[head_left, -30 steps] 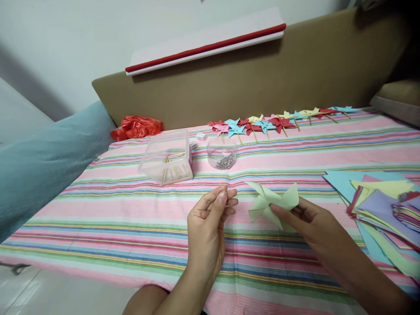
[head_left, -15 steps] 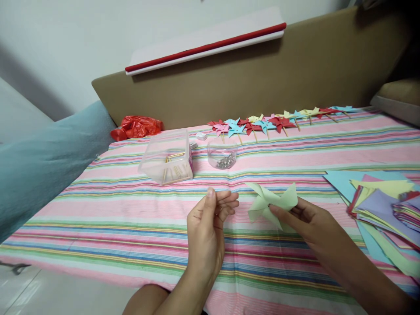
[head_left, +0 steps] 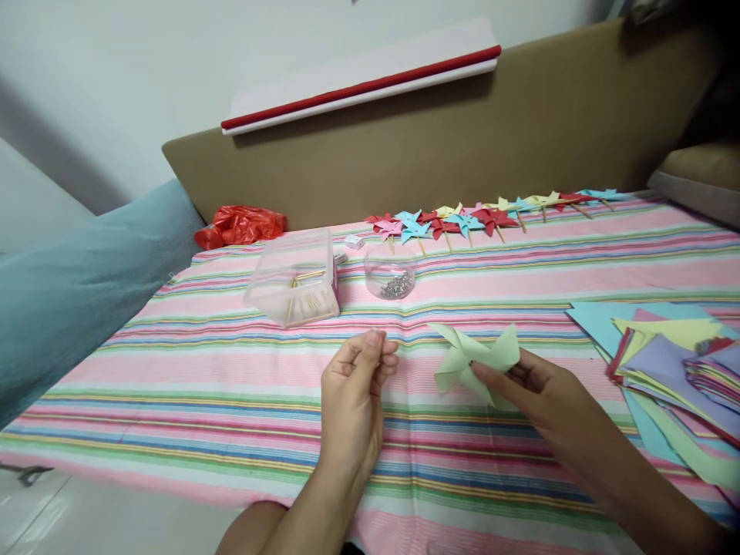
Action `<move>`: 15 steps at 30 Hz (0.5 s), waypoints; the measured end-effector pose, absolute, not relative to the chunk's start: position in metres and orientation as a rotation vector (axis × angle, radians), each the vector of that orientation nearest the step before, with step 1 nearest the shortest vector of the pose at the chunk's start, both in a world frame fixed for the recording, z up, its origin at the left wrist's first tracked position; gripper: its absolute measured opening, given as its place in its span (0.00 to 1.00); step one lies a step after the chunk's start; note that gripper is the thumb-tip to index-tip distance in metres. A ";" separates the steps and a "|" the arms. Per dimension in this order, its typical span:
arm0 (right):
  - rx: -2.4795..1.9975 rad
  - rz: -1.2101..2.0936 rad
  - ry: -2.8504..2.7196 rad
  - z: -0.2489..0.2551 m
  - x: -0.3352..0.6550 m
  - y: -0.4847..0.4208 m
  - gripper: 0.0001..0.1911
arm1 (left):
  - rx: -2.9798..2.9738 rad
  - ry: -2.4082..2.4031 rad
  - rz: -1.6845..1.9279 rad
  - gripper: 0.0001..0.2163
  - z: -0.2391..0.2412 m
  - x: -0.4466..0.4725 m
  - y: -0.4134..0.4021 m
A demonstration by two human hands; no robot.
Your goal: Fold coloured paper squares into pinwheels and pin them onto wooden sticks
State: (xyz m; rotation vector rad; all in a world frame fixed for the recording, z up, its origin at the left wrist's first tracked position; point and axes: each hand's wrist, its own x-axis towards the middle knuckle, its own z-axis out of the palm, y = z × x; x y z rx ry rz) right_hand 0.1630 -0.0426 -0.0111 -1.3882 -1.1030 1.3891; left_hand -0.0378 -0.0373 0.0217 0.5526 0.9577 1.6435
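A pale green paper pinwheel is pinched at its centre by my right hand, thumb in front and fingers behind. A small dark spot shows at its middle, by the thumb tip; no stick is seen on it. Left of the pinwheel and apart from it, my left hand is raised with thumb and forefinger tips together and the other fingers curled. Whether anything tiny sits in that pinch cannot be made out. Beyond the hands stands a clear round tub with small metal pins inside.
A clear plastic box holding short wooden sticks lies at left of the tub. Finished pinwheels in several colours line the back. Stacked coloured paper lies at right, a red plastic bag at back left, all on a striped cloth.
My left hand has drawn slightly left, and its fingers have closed from loosely extended to a pinch. My right hand still holds the pinwheel in nearly the same place.
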 end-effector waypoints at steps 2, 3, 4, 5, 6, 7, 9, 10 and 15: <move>-1.373 1.396 -1.101 -0.009 0.163 -0.042 0.23 | 0.599 0.951 1.742 0.15 0.027 -0.050 -0.030; -1.365 1.394 -1.099 -0.008 0.164 -0.042 0.23 | 0.634 0.945 1.814 0.16 0.031 -0.059 -0.027; -1.359 1.389 -1.096 -0.007 0.164 -0.042 0.23 | 0.671 0.950 1.892 0.17 0.038 -0.069 -0.023; -1.355 1.382 -1.091 -0.006 0.165 -0.041 0.23 | 0.715 0.973 1.962 0.18 0.045 -0.080 -0.020; -1.350 1.379 -1.085 -0.005 0.165 -0.041 0.23 | 0.752 1.016 2.038 0.20 0.054 -0.093 -0.016; -1.341 1.379 -1.077 -0.004 0.166 -0.040 0.23 | 0.791 1.083 2.111 0.22 0.062 -0.106 -0.011; -1.326 1.392 -1.055 -0.003 0.167 -0.039 0.23 | 0.908 1.253 2.150 0.26 0.080 -0.134 0.004; -1.322 1.401 -1.044 -0.002 0.167 -0.039 0.23 | 1.025 1.371 2.104 0.24 0.087 -0.146 0.015; -1.311 1.401 -0.950 0.006 0.166 -0.041 0.24 | 1.628 1.966 1.176 0.11 0.102 -0.185 0.093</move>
